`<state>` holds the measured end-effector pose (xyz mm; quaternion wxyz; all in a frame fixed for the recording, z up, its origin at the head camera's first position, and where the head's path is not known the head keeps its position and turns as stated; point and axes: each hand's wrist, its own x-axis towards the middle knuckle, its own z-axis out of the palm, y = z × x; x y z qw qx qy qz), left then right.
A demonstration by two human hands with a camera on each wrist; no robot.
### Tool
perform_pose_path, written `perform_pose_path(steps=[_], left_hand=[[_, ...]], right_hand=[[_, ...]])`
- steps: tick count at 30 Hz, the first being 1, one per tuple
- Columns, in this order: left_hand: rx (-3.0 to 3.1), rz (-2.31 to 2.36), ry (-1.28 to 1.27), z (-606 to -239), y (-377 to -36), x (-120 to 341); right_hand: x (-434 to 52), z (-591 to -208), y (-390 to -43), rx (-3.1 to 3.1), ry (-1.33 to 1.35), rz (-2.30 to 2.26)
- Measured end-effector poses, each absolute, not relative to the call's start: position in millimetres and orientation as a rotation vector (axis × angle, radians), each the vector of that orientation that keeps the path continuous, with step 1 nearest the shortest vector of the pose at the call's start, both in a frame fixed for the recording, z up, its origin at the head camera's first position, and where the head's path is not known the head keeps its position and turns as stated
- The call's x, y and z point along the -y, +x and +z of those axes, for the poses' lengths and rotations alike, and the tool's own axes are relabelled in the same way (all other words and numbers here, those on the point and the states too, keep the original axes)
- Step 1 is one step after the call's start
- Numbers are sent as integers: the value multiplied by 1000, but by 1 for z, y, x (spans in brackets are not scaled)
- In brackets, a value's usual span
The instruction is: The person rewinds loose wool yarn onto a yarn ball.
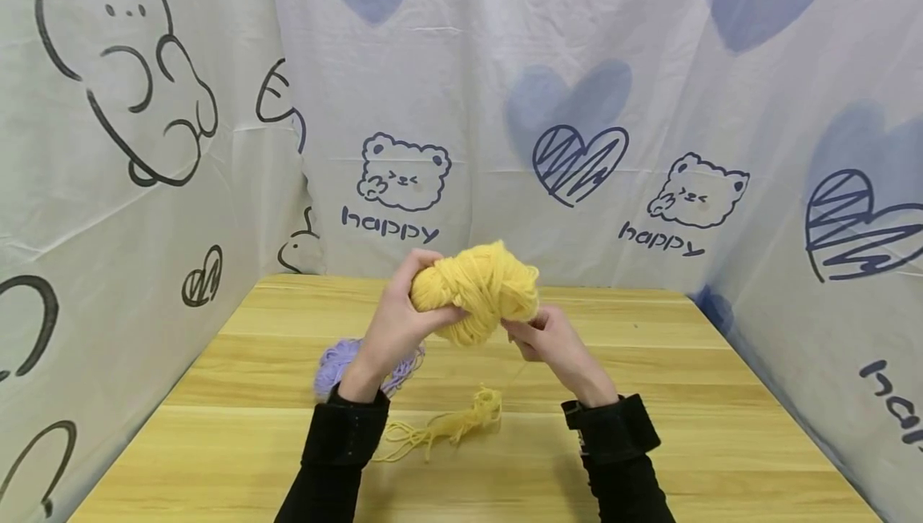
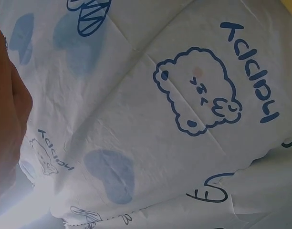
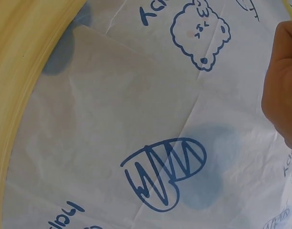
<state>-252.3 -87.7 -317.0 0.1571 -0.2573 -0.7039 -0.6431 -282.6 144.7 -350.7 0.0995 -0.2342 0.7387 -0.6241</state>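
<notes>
A ball of yellow yarn [image 1: 486,287] is held up above the table, its strands wound thickly about its middle. My left hand [image 1: 404,315] grips its left end, thumb across the front and fingers behind. At the lower right of the ball, my right hand [image 1: 551,343] has curled fingers pinching yellow yarn; the fingertips are partly hidden. A faint strand hangs below that hand toward a loose tangle of yellow yarn [image 1: 461,420] on the table. In the wrist views only the edges of the left hand [image 2: 7,114] and right hand [image 3: 284,86] show.
Behind the left forearm, a skein of purple yarn [image 1: 335,364] lies on the wooden table [image 1: 649,347], partly covered by the wrist. White cloth [image 1: 490,187] printed with hearts and bears hangs at the back and both sides.
</notes>
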Motion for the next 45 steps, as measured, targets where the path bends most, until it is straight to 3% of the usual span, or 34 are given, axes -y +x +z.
perform_pose_path(steps=[14,29,37,45], left_hand=[[2012,-1539,-496,-320,-259,87],[2319,-1028,-582,-328,-262,77],[2533,-916,-877,-331,-262,80],[2475,-1156,-1186,-328,-258,86]], right_hand=[[-145,-350,-278,-2210,-879,-1800],[-148,-339,-270,-2318,-888,-1827],[-153,-339,-269,-2317,-908,-1869],[-151,-339,-269,-2316,-828,-1896]])
